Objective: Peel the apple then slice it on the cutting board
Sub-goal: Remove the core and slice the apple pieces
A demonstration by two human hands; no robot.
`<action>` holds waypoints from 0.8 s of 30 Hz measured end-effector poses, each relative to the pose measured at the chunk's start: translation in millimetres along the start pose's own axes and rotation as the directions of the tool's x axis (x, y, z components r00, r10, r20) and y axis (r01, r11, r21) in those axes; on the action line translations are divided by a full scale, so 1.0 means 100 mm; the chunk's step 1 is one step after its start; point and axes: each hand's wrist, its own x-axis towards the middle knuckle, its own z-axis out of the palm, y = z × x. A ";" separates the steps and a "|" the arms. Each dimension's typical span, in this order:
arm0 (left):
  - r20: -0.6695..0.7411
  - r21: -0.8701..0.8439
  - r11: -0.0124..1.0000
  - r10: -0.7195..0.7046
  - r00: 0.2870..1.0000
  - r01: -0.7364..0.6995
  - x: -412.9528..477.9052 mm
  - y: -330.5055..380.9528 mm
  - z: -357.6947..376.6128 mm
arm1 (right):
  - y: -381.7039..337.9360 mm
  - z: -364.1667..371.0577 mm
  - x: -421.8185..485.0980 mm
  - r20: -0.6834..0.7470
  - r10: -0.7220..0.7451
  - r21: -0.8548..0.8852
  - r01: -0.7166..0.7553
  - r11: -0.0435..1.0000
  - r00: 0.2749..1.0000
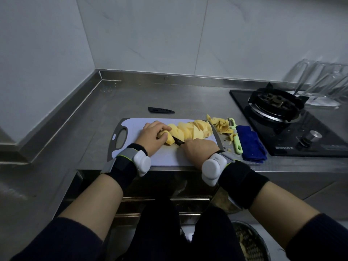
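Note:
A white cutting board (169, 157) with a grey rim lies on the steel counter. On it, a row of pale yellow peeled apple slices (192, 129) fans toward the right. My left hand (152, 137) holds the uncut apple piece (168, 139) at the row's left end, fingers curled over it. My right hand (199, 149) grips a black knife (178, 141); its blade is set into the apple piece beside my left fingers. Most of the blade is hidden in the fruit.
Apple peels (221, 125) and a green peeler (235, 137) lie right of the board, next to a blue cloth (250, 144). A black knife sheath (161, 110) rests behind the board. A gas stove (278, 106) stands at the right, with clear glassware (323, 83) behind it.

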 end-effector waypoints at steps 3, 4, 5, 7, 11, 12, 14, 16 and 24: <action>0.007 -0.008 1.000 -0.012 1.000 0.012 -0.01 0.01 0.00 | 0.10 -0.02 -0.05 -0.016 -0.011 -0.007 0.011 1.000 1.000; -0.004 -0.022 1.000 -0.019 1.000 0.019 -0.02 0.00 -0.01 | 0.12 -0.02 -0.07 -0.024 -0.020 -0.005 0.020 1.000 1.000; -0.016 -0.041 0.999 -0.032 0.999 0.031 -0.02 0.00 -0.02 | 0.13 -0.03 -0.09 -0.033 -0.022 0.008 0.022 1.000 0.999; -0.045 -0.097 0.993 -0.069 0.997 0.064 -0.03 0.00 -0.05 | 0.13 -0.04 -0.12 -0.068 0.003 0.057 0.001 0.998 0.998; -0.051 -0.216 0.965 -0.160 0.986 0.146 -0.08 -0.03 -0.11 | 0.08 -0.09 -0.16 -0.169 0.043 0.094 -0.028 0.995 0.985; -0.042 -0.221 0.963 -0.168 0.985 0.155 -0.09 -0.04 -0.12 | 0.06 -0.10 -0.18 -0.194 0.049 0.092 -0.032 0.995 0.980; -0.037 -0.219 0.963 -0.169 0.985 0.157 -0.10 -0.05 -0.12 | 0.02 -0.11 -0.19 -0.231 0.051 0.082 -0.033 0.996 0.972; -0.050 -0.225 0.962 -0.168 0.984 0.153 -0.11 -0.04 -0.13 | -0.01 -0.12 -0.21 -0.253 0.041 0.077 -0.022 0.997 0.967; -0.088 -0.215 0.967 -0.160 0.983 0.138 -0.12 0.00 -0.14 | -0.08 -0.09 -0.21 -0.263 0.017 0.052 -0.003 0.999 0.965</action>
